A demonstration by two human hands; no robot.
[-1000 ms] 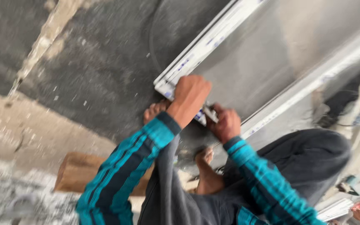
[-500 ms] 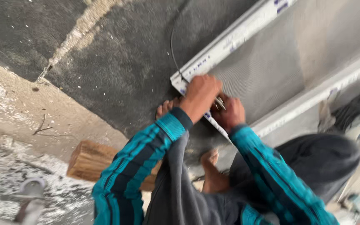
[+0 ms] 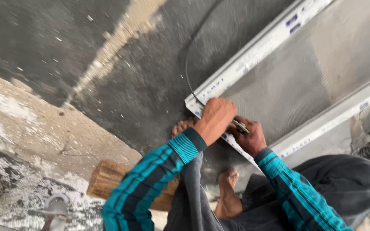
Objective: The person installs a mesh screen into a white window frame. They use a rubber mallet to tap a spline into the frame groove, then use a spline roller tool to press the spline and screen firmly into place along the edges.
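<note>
A white frame (image 3: 253,53) with grey mesh (image 3: 296,85) lies flat on the dark floor. My left hand (image 3: 217,115) is curled over the frame's near corner, where a thin black cord (image 3: 188,79) arcs in and ends under my fingers. Whether it also grips the cord I cannot tell. Just right of it, my right hand (image 3: 250,139) is closed on a small metal tool (image 3: 240,126) held against the short end rail. Both sleeves are teal striped.
My bare feet rest close to the frame: one (image 3: 182,127) left of the corner, the other (image 3: 228,194) nearer me. A wooden block (image 3: 108,179) lies at the lower left. Pale dusty concrete (image 3: 31,128) and white debris lie to the left. The frame's second rail (image 3: 339,113) runs to the right.
The view has shifted and steadied. Both hands stay at the frame's near corner, the right still closed on the tool; the curve of the black cord is now plain.
</note>
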